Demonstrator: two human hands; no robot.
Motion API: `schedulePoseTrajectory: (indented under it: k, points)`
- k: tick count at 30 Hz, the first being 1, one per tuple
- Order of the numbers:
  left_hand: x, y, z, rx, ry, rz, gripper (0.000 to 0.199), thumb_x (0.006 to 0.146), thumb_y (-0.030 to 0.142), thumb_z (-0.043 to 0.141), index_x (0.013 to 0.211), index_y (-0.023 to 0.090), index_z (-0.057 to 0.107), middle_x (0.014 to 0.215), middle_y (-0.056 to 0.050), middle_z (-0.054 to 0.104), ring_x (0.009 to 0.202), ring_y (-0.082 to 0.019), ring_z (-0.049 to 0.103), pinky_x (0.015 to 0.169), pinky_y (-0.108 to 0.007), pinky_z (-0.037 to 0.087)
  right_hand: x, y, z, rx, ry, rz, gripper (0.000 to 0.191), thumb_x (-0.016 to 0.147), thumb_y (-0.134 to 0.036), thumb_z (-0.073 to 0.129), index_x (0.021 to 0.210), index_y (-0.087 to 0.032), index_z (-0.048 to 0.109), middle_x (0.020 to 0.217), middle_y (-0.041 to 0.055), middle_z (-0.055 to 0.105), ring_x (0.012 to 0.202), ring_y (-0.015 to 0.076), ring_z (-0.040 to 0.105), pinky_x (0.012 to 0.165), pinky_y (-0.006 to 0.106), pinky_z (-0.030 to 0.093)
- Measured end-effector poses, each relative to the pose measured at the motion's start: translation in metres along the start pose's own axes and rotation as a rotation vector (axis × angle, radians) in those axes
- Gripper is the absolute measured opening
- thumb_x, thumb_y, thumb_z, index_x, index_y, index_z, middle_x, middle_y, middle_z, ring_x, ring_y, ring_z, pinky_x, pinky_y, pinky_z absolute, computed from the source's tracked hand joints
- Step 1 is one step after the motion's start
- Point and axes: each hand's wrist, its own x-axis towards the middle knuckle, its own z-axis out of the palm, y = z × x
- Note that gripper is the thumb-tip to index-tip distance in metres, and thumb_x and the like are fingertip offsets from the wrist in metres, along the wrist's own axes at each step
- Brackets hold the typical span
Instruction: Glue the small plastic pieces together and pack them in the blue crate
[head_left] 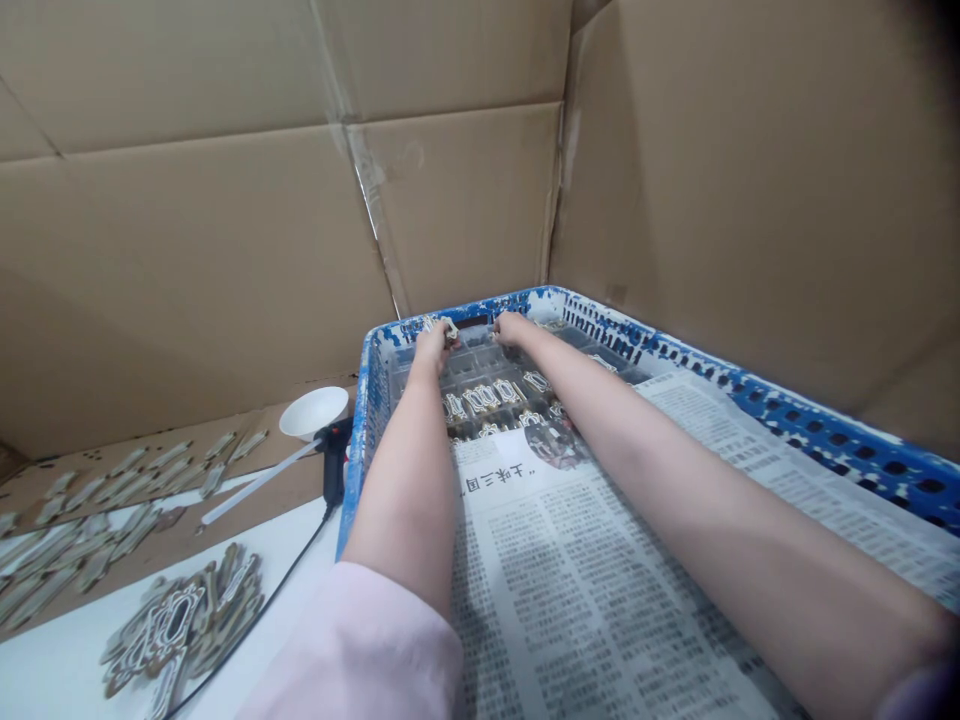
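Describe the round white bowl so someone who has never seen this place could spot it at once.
Find the big blue perforated crate with printed newspaper in it. Outside its left wall stands a black corded tool, and the round white bowl shows just beyond that. Its plain, smooth roundness sets it apart from the slim, pale, elongated pieces spread to its left.

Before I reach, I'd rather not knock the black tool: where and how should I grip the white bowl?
Probably pinch the white bowl by its left rim, coming from the left: that edge looks free, while the black tool and white stick crowd its lower right.
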Motion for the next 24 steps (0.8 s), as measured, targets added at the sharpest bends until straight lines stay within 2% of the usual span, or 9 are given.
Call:
schedulePoseTrajectory:
  k: [5,8,11,15,19,24]
  points:
    - [0.001,0.0,0.0,-0.001,0.002,0.005,0.008,0.062,0.013,0.053,0.057,0.014,0.048,0.046,0.002,0.047,0.047,-0.01,0.048,0.052,-0.024,0.041,-0.005,-0.004,-0.005,-0.083,-0.062,0.013,0.024,0.082,-0.029,0.049,0.099,-0.014,0.055,0.102,0.006,0.056,0.09,0.0149,0.054,0.078,0.034,0.045]
    - [0.0,0.0,0.001,-0.003,0.007,0.008,0.007,0.062,0.013,0.053,0.058,0.014,0.047,0.047,0.003,0.047,0.047,-0.009,0.048,0.053,-0.023,0.041,-0.009,-0.003,-0.006,-0.075,-0.051,0.006,0.019,0.077,-0.02,0.055,0.093,-0.012,0.06,0.097,0.0076,0.06,0.089,0.0154,0.056,0.079,0.029,0.043]
    - [0.0,0.001,0.002,-0.003,0.011,0.011,0.007,0.063,0.012,0.052,0.058,0.015,0.047,0.047,0.003,0.047,0.046,-0.009,0.047,0.052,-0.023,0.041,-0.008,0.001,-0.008,-0.05,-0.044,0.017,0.027,0.068,-0.008,0.058,0.094,-0.011,0.063,0.093,0.0073,0.064,0.086,0.0159,0.058,0.076,0.022,0.042]
    - [-0.002,0.001,0.003,0.001,0.018,0.01,0.008,0.063,0.012,0.052,0.057,0.014,0.047,0.047,0.002,0.047,0.046,-0.009,0.047,0.051,-0.023,0.04,-0.003,0.005,-0.011,-0.011,-0.063,0.021,0.037,0.06,-0.003,0.059,0.095,-0.013,0.065,0.092,0.0041,0.065,0.08,0.0141,0.059,0.07,0.018,0.043]
    - [-0.003,0.002,0.003,0.002,0.022,0.008,0.009,0.063,0.012,0.051,0.056,0.014,0.047,0.047,0.002,0.047,0.046,-0.009,0.047,0.05,-0.023,0.04,0.001,0.008,-0.01,0.036,-0.068,0.004,0.04,0.061,-0.004,0.059,0.099,-0.014,0.064,0.095,0.004,0.065,0.079,0.0128,0.06,0.071,0.018,0.043]
    - [-0.003,0.002,0.003,0.011,0.018,0.001,0.01,0.064,0.011,0.051,0.056,0.015,0.046,0.045,0.002,0.046,0.044,-0.009,0.046,0.048,-0.021,0.038,0.0,0.008,-0.007,0.075,-0.037,-0.001,0.044,0.066,-0.012,0.059,0.11,-0.013,0.057,0.107,0.0064,0.06,0.091,0.0133,0.057,0.078,0.02,0.041]
